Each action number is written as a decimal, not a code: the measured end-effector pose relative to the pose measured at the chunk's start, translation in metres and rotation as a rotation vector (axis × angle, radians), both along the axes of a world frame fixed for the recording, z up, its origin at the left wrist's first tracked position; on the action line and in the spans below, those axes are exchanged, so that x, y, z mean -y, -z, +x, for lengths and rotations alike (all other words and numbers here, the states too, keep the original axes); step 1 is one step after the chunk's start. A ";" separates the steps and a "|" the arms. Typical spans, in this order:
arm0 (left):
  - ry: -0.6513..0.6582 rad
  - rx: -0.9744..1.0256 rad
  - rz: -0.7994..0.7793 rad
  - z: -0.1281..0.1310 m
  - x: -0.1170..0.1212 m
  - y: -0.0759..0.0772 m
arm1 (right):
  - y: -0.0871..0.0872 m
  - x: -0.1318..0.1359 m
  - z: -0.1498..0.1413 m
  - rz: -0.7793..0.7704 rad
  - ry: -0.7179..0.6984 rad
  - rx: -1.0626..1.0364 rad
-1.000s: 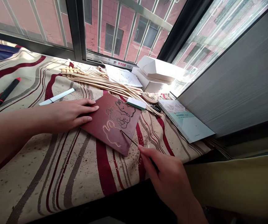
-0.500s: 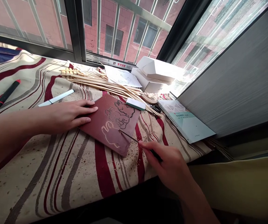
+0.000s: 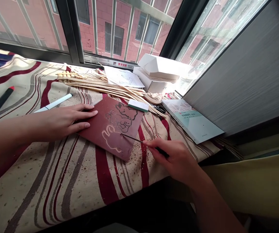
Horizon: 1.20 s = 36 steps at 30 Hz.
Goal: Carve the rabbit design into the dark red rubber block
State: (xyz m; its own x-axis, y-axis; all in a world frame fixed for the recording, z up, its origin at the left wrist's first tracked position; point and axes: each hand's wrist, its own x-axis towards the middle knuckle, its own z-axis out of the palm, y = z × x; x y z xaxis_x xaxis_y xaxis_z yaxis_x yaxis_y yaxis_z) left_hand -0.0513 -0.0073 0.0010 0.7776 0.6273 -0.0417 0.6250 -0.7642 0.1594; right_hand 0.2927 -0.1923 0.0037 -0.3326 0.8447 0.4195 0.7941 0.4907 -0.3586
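Note:
A reddish-brown carving board [image 3: 98,124] lies slantwise on the striped cloth. Dark animal outlines show on its upper part, with a pale carved outline below them. My left hand [image 3: 68,121] rests with fingers stretched and apart on the board's left side. Between the fingers of my right hand [image 3: 173,157] is a thin carving tool [image 3: 133,139] with a dark handle and a slim metal shaft. Its tip touches the board at the right end of the pale line. A white and green eraser-like block [image 3: 138,105] sits at the board's upper right edge.
A white pen [image 3: 54,102] and a black-red marker [image 3: 0,102] lie to the left. Behind the board are thin wooden sticks [image 3: 98,86], a paper sheet [image 3: 125,77] and a white box [image 3: 154,72]. At right is a book [image 3: 194,121]. Crumbs [image 3: 136,155] dot the striped cloth [image 3: 81,191].
The whole view has shifted slightly, so things appear a little further left. Against the board, the tool tip has moved only slightly, and my left hand stays in place.

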 end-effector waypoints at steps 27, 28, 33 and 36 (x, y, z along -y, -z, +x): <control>-0.005 0.017 -0.014 0.003 0.003 -0.004 | -0.018 0.009 -0.007 0.015 0.018 0.119; -0.008 0.018 -0.015 0.002 0.003 -0.003 | -0.017 0.011 -0.009 0.019 0.022 0.133; -0.019 0.000 -0.026 0.004 0.005 -0.005 | -0.008 0.016 -0.021 0.060 0.078 0.105; -0.021 -0.006 -0.029 0.004 0.007 -0.008 | -0.006 0.015 -0.021 0.054 0.058 0.103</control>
